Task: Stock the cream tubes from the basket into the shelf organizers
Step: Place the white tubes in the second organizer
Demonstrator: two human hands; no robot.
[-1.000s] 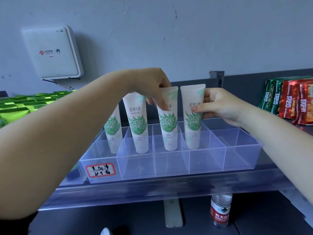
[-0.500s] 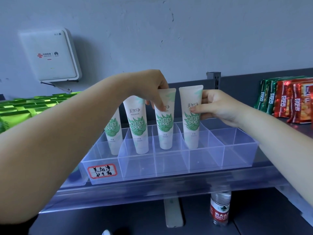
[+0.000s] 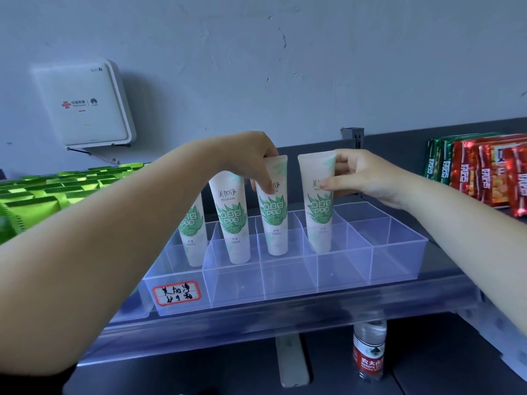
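A clear plastic shelf organizer (image 3: 399, 252) with several compartments sits on the shelf. White cream tubes with green leaf print stand upright in it. My left hand (image 3: 251, 158) pinches the top of the third tube (image 3: 273, 218). My right hand (image 3: 362, 175) grips the upper part of the fourth tube (image 3: 319, 212), thumb on its front. Two more tubes stand free to the left, the second tube (image 3: 232, 218) and the first tube (image 3: 192, 232), partly hidden by my left forearm. The rightmost compartment holds nothing. No basket is in view.
A handwritten red-bordered label (image 3: 176, 293) is on the organizer's front left. Red and green snack packets (image 3: 482, 172) stand at the right, green packs (image 3: 37, 192) at the left. A white router box (image 3: 85, 104) hangs on the wall. A water bottle (image 3: 369, 352) stands below the shelf.
Both hands keep hold of their tubes. The two held tubes have been set a little further apart and deeper toward the back of their compartments.
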